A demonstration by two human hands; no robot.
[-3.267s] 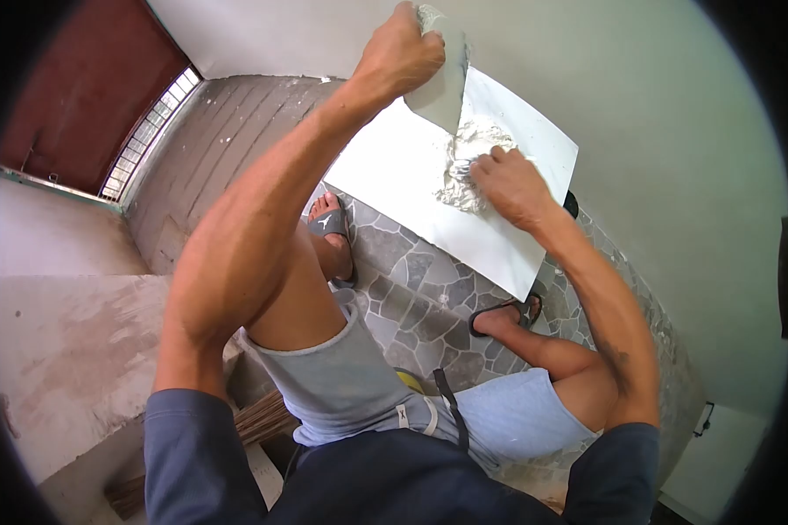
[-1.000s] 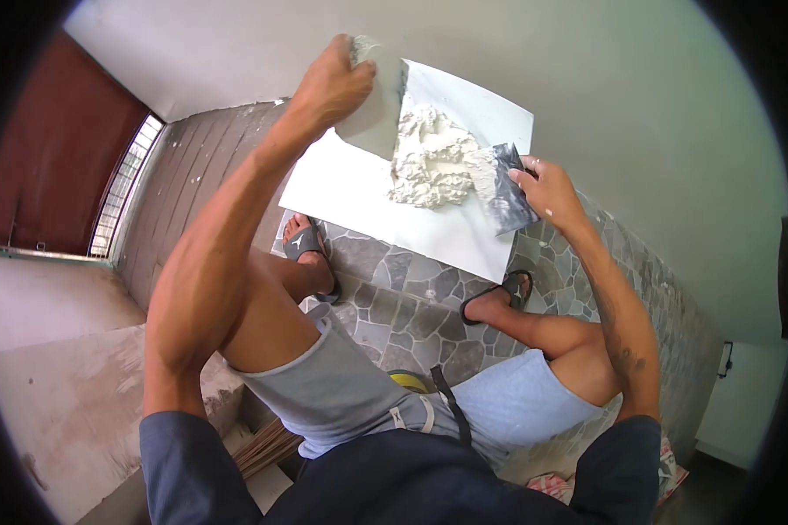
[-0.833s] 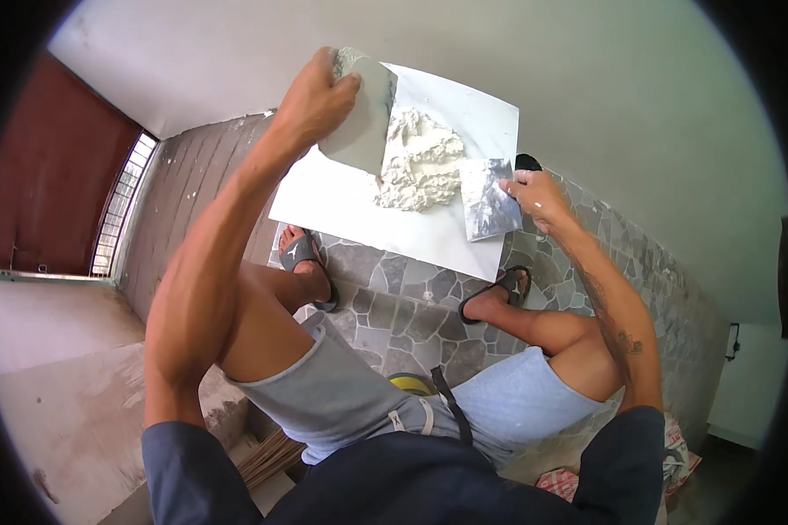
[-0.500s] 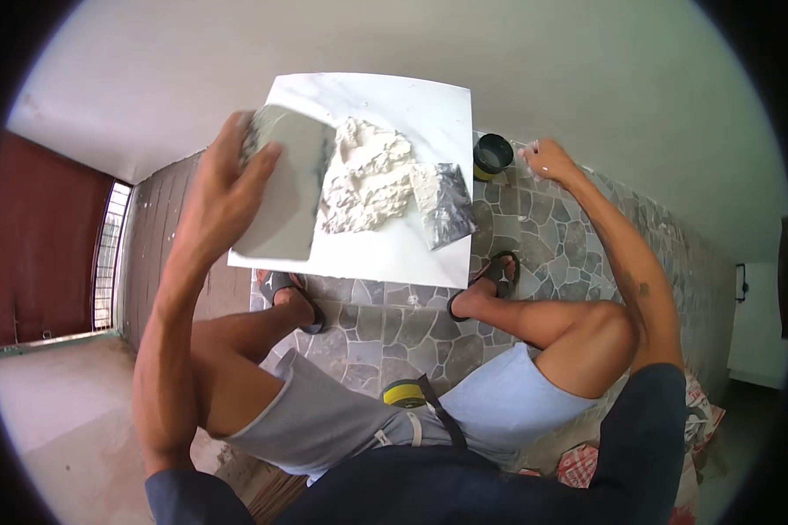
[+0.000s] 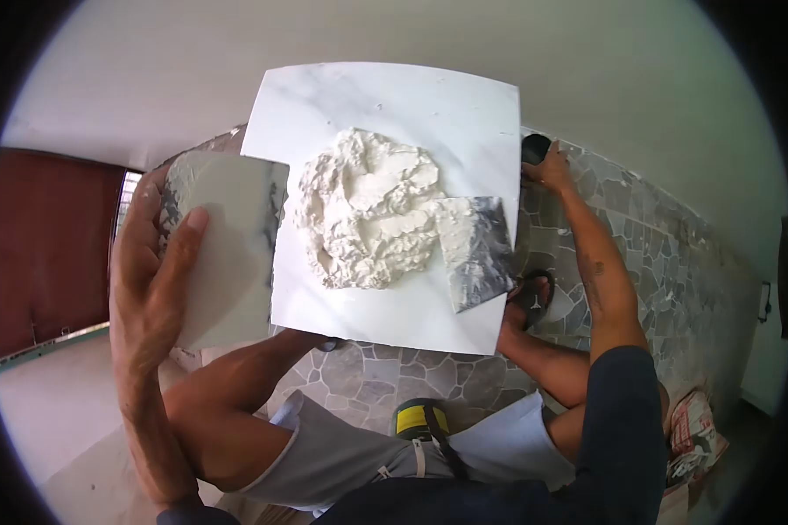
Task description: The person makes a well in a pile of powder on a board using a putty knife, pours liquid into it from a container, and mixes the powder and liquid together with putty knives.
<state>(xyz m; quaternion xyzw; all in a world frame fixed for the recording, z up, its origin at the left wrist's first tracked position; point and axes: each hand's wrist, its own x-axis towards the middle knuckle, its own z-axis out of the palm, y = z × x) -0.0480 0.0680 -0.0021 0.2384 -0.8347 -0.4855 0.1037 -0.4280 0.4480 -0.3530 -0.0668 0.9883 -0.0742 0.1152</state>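
My left hand [image 5: 149, 271] is closed round the edge of a flat grey rectangular slab [image 5: 228, 254], thumb on its face and whitish residue along its rim. Beside it is a white marble-patterned board [image 5: 385, 319] bearing a rough heap of thick white paste [image 5: 368, 210]. A dark square plate [image 5: 480, 249], smeared with the paste, lies against the heap's right side. Past the board's right edge, my right hand [image 5: 552, 168] grips a black tub [image 5: 535, 149] at its side; the board hides the tub's lower part and some of my fingers.
Stone-patterned floor tiles [image 5: 394, 372] lie below, with my sandalled feet under the board. A pale wall [image 5: 394, 35] rises just beyond it. A black and yellow round object [image 5: 418, 420] is between my thighs. A red and white sack [image 5: 696, 433] sits at the right, a dark red panel [image 5: 52, 245] at the left.
My right hand has gone from beside the tub to holding it. My left hand has moved the slab left and down, off the board. The board appears larger in view.
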